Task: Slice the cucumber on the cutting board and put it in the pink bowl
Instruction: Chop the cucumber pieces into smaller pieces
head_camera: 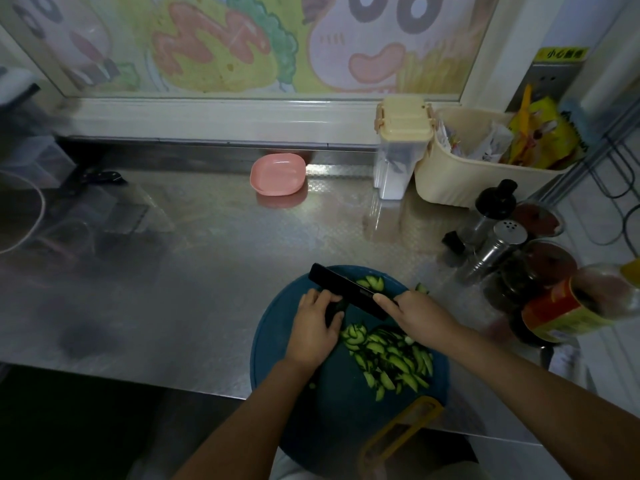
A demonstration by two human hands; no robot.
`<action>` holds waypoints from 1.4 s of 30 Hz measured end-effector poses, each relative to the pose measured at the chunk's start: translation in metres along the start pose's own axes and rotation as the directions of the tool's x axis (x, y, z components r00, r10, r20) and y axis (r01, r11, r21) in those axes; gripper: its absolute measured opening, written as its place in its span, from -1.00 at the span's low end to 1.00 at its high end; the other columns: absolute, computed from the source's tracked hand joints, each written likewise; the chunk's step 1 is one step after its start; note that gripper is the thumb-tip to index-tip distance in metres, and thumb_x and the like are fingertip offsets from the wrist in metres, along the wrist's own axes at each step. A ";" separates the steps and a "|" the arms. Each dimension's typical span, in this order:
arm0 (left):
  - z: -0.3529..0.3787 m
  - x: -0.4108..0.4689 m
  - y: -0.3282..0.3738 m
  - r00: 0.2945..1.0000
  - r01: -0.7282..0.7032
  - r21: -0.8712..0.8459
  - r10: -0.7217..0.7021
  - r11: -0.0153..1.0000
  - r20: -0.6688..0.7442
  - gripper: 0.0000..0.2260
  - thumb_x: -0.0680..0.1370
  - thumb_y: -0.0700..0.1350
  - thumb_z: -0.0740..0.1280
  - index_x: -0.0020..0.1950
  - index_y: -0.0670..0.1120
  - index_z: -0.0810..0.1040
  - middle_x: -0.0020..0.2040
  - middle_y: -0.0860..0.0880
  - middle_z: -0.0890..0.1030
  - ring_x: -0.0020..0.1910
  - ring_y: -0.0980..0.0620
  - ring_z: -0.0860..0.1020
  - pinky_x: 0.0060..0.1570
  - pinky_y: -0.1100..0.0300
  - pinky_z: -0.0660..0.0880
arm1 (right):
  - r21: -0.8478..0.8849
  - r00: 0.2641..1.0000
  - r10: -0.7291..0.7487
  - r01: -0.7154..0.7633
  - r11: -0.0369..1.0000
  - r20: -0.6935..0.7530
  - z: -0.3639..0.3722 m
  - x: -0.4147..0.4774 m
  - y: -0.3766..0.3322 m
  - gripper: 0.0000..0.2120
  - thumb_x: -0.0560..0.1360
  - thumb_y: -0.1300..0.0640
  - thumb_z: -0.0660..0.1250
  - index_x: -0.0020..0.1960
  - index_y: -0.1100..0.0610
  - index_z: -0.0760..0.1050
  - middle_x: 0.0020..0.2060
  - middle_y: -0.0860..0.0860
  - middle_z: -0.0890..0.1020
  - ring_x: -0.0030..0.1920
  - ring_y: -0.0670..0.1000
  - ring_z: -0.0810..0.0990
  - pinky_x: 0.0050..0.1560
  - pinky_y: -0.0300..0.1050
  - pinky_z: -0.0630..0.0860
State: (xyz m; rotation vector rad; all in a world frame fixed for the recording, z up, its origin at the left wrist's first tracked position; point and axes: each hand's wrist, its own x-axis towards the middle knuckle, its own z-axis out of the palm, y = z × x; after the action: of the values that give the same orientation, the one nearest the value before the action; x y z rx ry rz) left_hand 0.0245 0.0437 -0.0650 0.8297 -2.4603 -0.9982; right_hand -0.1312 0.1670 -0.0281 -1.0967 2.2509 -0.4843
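The scene is dim overall; the only strong light comes through the painted window (pixel 242 46) at the top, pale and washed out; it lays a soft sheen on the steel counter (pixel 207 237), brightest near the pink bowl (pixel 278 174), which casts a pink reflection just in front of itself; the left side and lower left corner sink to near black; the knife (pixel 346 289) is a flat dark shape without detail; the cucumber (pixel 334 311) under the left hand (pixel 311 327) is lost in shadow; the slices (pixel 391 358) are readable but muddy; the can (pixel 554 313) at the right edge is smeared by blur; the wide lens bows the sill (pixel 225 112) and the counter's front edge.
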 end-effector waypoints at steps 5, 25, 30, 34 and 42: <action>-0.001 0.003 0.000 1.000 0.006 0.016 -0.006 1.000 0.006 -0.83 0.48 -0.20 0.39 0.07 -0.13 0.55 -0.09 0.02 0.41 -0.05 0.08 0.36 -0.15 0.36 0.22 | 0.050 0.999 0.027 -0.026 0.998 -0.021 -0.002 -0.005 0.012 -0.41 0.58 -0.18 0.04 -0.48 0.18 0.28 -0.51 0.14 0.39 -0.44 0.11 0.43 -0.30 0.07 0.43; 0.000 0.003 -0.001 1.000 0.005 0.000 -0.005 1.000 -0.007 -0.84 0.49 -0.19 0.39 0.05 -0.13 0.55 -0.07 0.01 0.42 -0.01 0.03 0.42 -0.07 0.32 0.31 | 0.050 0.998 -0.059 0.060 0.997 -0.029 -0.007 0.000 0.004 -0.41 0.58 -0.17 0.06 -0.46 0.21 0.34 -0.57 0.04 0.35 -0.51 0.00 0.38 -0.34 -0.03 0.38; 0.001 0.003 -0.002 1.000 -0.005 0.001 0.005 1.000 -0.017 -0.85 0.48 -0.19 0.39 0.04 -0.13 0.55 -0.07 -0.01 0.46 -0.02 0.03 0.43 -0.07 0.28 0.34 | 0.086 0.999 -0.044 0.045 0.995 -0.017 -0.004 0.003 0.005 -0.41 0.58 -0.16 0.07 -0.47 0.22 0.33 -0.57 0.06 0.36 -0.51 0.01 0.38 -0.31 0.01 0.43; 0.001 0.003 -0.003 1.000 -0.012 0.002 0.012 1.000 -0.023 -0.85 0.48 -0.20 0.40 0.04 -0.14 0.56 -0.07 -0.01 0.47 -0.02 0.04 0.43 -0.08 0.30 0.33 | 0.109 1.000 -0.026 0.025 0.994 0.009 -0.003 0.010 0.007 -0.36 0.58 -0.19 0.06 -0.42 0.29 0.42 -0.48 0.19 0.45 -0.43 0.10 0.46 -0.22 0.06 0.49; 0.000 0.002 -0.002 1.000 -0.018 -0.017 0.018 1.000 -0.022 -0.87 0.48 -0.21 0.39 0.01 -0.13 0.54 -0.05 0.06 0.43 -0.01 0.06 0.42 -0.09 0.29 0.34 | -0.012 0.998 -0.070 0.070 0.997 0.002 0.007 0.016 -0.013 -0.41 0.60 -0.17 0.04 -0.47 0.18 0.30 -0.57 0.03 0.35 -0.51 0.00 0.36 -0.35 -0.01 0.36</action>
State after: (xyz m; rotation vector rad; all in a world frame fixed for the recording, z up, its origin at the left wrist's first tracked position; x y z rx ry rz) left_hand 0.0239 0.0416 -0.0661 0.8071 -2.4332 -0.9979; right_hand -0.1273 0.1465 -0.0318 -1.1848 2.2226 -0.4983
